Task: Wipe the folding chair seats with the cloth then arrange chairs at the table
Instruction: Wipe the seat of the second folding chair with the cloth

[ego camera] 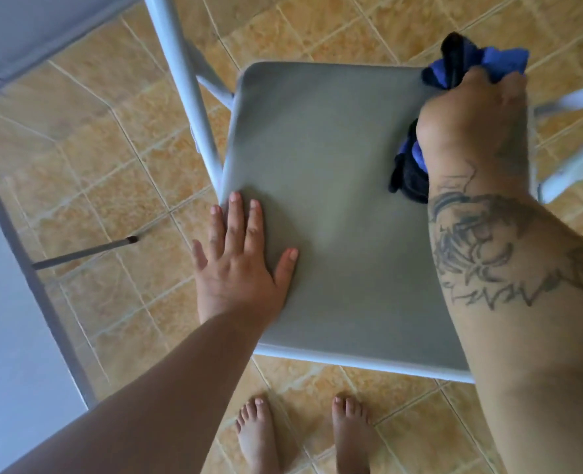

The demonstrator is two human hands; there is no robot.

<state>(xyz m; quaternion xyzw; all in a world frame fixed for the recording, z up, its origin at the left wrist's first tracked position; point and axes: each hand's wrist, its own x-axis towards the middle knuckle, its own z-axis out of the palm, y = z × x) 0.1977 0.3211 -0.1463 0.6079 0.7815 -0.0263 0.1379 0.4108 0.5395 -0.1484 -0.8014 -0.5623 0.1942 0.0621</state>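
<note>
A grey folding chair seat (pixel 331 206) fills the middle of the head view, seen from above, with its white metal frame (pixel 194 97) along the left side. My left hand (pixel 242 265) lies flat on the seat's near left edge, fingers spread. My right hand (pixel 471 121) is closed on a blue and black cloth (pixel 481 59) and presses it on the seat's far right corner. More of the cloth shows under the wrist. My tattooed right forearm covers the seat's right edge.
A grey table edge (pixel 40 292) and tabletop run down the left side, with a thin dark leg strut (pixel 84 253) below. Another grey surface (pixel 43 35) sits at the top left. Tan floor tiles (pixel 119 159) surround the chair. My bare feet (pixel 303 436) stand just before the seat.
</note>
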